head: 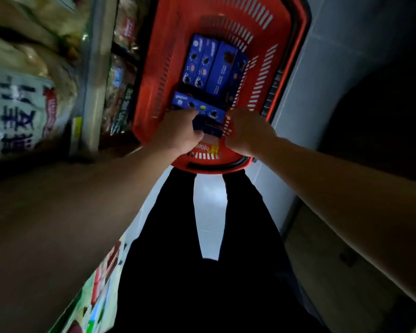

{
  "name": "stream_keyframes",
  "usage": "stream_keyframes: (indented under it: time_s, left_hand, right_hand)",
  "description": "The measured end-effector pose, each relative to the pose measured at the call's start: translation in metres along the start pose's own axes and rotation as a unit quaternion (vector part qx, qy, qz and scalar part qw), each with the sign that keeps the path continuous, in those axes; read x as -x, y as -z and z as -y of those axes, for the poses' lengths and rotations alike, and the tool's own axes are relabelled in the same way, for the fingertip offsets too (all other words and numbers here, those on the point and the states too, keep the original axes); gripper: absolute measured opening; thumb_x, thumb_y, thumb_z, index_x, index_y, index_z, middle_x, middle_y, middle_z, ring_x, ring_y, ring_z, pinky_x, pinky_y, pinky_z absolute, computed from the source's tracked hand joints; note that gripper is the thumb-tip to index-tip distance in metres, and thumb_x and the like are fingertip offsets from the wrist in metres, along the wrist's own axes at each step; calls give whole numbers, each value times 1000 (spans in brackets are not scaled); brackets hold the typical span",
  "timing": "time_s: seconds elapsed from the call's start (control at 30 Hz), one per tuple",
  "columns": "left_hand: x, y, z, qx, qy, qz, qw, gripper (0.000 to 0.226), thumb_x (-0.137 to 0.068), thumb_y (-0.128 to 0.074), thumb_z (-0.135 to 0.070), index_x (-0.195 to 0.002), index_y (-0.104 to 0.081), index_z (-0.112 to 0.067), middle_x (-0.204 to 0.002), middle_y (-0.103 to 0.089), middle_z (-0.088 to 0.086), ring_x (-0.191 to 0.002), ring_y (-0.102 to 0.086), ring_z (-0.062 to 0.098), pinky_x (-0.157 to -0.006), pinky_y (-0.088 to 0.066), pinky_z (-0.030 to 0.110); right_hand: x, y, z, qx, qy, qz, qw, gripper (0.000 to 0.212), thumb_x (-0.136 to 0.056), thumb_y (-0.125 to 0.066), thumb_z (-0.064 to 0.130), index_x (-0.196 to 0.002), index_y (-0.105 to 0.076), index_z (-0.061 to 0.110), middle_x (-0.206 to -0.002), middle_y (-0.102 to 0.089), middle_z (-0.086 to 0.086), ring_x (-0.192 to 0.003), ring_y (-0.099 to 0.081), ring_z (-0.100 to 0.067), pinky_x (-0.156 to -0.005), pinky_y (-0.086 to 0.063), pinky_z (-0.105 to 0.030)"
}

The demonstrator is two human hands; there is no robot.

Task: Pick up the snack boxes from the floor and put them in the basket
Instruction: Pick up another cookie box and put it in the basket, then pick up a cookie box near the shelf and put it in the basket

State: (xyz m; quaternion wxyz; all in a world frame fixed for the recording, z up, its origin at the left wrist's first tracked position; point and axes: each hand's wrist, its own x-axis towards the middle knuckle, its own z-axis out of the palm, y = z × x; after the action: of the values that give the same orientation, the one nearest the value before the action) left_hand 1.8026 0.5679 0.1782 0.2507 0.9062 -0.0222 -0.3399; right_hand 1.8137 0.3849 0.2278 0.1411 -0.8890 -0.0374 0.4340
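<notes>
A red plastic basket [161,68] stands on the floor ahead of me. Several blue snack boxes [209,66] lie side by side inside it. Across its near end lies another blue snack box [202,107], with more dark boxes stacked under it. My left hand [178,133] grips this near stack from the left, thumb on top. My right hand [246,133] is curled over the stack's right end at the basket's near rim; its fingers are hidden, so what they grip is unclear. A reddish box [210,143] shows between my wrists.
Store shelves [91,75] with bagged goods [22,104] run along the left, close to the basket. Colourful packets [99,284] line the lower left. My dark-trousered legs [178,224] stand on the pale tiled floor [209,207]. The right side is dark.
</notes>
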Motion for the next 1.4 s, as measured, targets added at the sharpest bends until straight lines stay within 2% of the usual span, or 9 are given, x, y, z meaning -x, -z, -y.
stream_keyframes:
  time_s: [0.23, 0.33, 0.43, 0.57, 0.67, 0.83, 1.13, 1.3, 1.4]
  left_hand:
    - [100, 12, -55, 77, 73, -85, 991, 35, -81, -60, -37, -109, -62, -17, -104, -67, 5, -96, -64, 24, -80, -51, 35]
    - [138, -1, -76, 115, 117, -104, 981, 54, -76, -57, -46, -119, -61, -15, -117, -63, 8, -109, -59, 25, -84, -45, 31]
    - [180, -28, -98, 128, 168, -149, 966, 51, -86, -62, -36, -130, -56, -12, -131, -57, 13, -120, -54, 30, -94, -41, 36]
    - [240, -66, -114, 178, 241, -198, 933, 63, -82, -56, -49, -137, -52, -18, -133, -58, 9, -125, -51, 29, -101, -40, 36]
    - [282, -94, -118, 198, 296, -201, 913, 67, -88, -60, -42, -147, -39, -18, -151, -41, 8, -139, -37, 26, -111, -31, 34]
    - [362, -150, -122, 262, 373, -230, 860, 70, -88, -61, -43, -148, -36, -19, -154, -38, 7, -140, -36, 28, -113, -33, 37]
    - [558, -288, -106, 343, 488, -324, 735, 71, -89, -61, -45, -148, -36, -16, -153, -38, 9, -140, -36, 30, -114, -33, 39]
    - [668, -375, -90, 385, 521, -315, 694, 74, -91, -58, -47, -152, -28, -18, -157, -31, 11, -143, -30, 30, -115, -27, 37]
    - [726, -425, -82, 426, 548, -332, 639, 74, -90, -59, -45, -151, -29, -18, -157, -31, 9, -143, -30, 28, -115, -28, 37]
  right_hand:
    - [75, 27, -6, 99, 70, -14, 992, 56, -75, -72, 40, -123, -51, 21, -117, -57, -5, -110, -58, -29, -90, -54, -47]
    - [94, 25, -13, 154, 119, -16, 981, 51, -74, -71, 38, -117, -51, 19, -113, -55, -7, -107, -57, -32, -89, -53, -47]
    - [119, 19, -20, 193, 180, -9, 964, 59, -76, -69, 31, -128, -50, 14, -124, -53, -11, -115, -53, -33, -95, -50, -48]
    - [156, 3, -15, 286, 253, 4, 924, 64, -79, -69, 34, -135, -46, 11, -130, -49, -13, -118, -50, -35, -96, -48, -47]
    - [180, -17, 0, 334, 296, 41, 894, 67, -80, -67, 36, -138, -43, 12, -136, -46, -11, -124, -46, -36, -98, -46, -47]
    - [227, -66, 35, 416, 378, 67, 824, 61, -82, -65, 37, -135, -47, 12, -138, -47, -11, -126, -46, -35, -103, -40, -46]
    - [352, -231, 111, 516, 482, 121, 698, 61, -79, -68, 37, -130, -48, 10, -136, -45, -11, -126, -44, -34, -100, -44, -41]
    - [430, -357, 130, 560, 526, 148, 622, 60, -82, -64, 36, -135, -45, 14, -138, -42, -8, -126, -43, -32, -100, -44, -42]
    - [473, -423, 140, 581, 540, 166, 586, 57, -82, -63, 35, -131, -47, 12, -135, -44, -9, -124, -44, -33, -100, -45, -44]
